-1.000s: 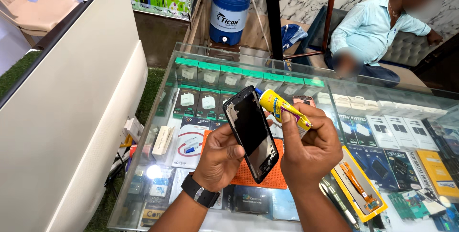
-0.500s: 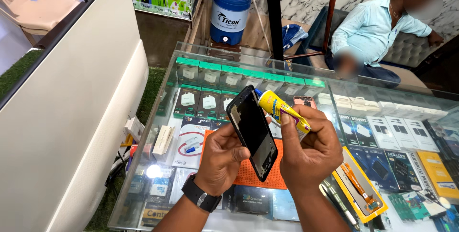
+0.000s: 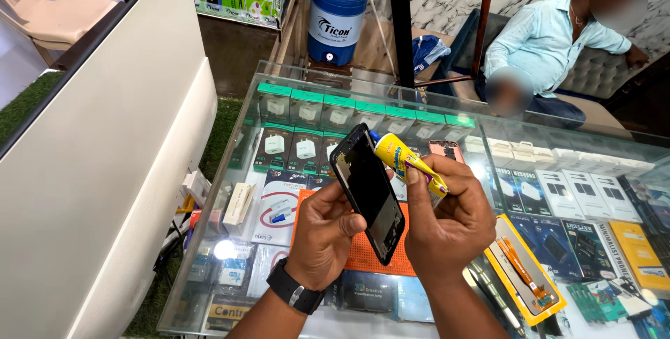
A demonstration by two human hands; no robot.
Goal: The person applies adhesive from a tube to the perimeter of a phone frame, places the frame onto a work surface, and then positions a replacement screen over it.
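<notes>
My left hand (image 3: pixel 326 234), with a black watch on the wrist, grips a black phone body (image 3: pixel 368 190) by its lower edge and holds it upright and tilted over the glass counter. My right hand (image 3: pixel 450 220) squeezes a small yellow glue tube (image 3: pixel 407 161). The tube's blue tip touches the phone's top right edge. Under both hands an orange work mat (image 3: pixel 363 255) lies on the glass.
The glass counter (image 3: pixel 230 192) displays boxed chargers and phone accessories below. A yellow tray (image 3: pixel 525 269) with a flex part lies to the right, a pink phone frame (image 3: pixel 447 149) behind. A blue water cooler (image 3: pixel 337 9) and a seated person (image 3: pixel 551 46) are beyond.
Both hands have kept their grip. The phone and the tube sit almost where they were, with only a slight shift of the tube tip along the top edge.
</notes>
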